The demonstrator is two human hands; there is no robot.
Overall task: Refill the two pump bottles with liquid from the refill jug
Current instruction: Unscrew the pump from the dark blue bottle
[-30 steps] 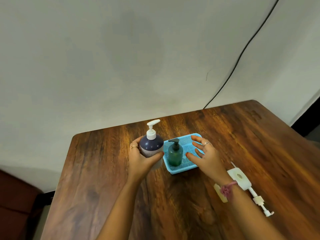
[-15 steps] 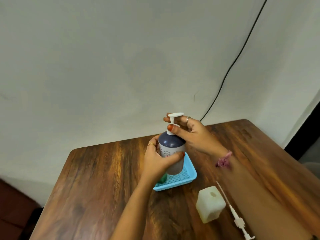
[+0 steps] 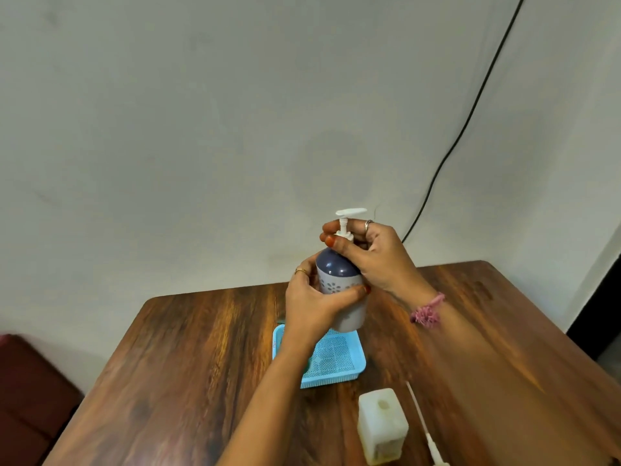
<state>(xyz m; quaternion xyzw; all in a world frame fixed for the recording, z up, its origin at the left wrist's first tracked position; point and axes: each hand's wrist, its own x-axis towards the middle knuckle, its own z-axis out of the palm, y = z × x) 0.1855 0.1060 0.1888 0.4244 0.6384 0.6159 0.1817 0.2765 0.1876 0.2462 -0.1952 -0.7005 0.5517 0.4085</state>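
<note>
Since a moment ago the view has tipped up, and both hands have kept their hold on the pump bottle (image 3: 341,290). Above the wooden surface (image 3: 201,348) and blue tray (image 3: 339,371), it is held upright, likely for unscrewing. The refill jug (image 3: 381,425) waits nearby, open-topped. The left hand (image 3: 312,304) wraps the body; the right hand (image 3: 373,253) pinches the pump collar (image 3: 344,234). The second bottle seems hidden.
</note>
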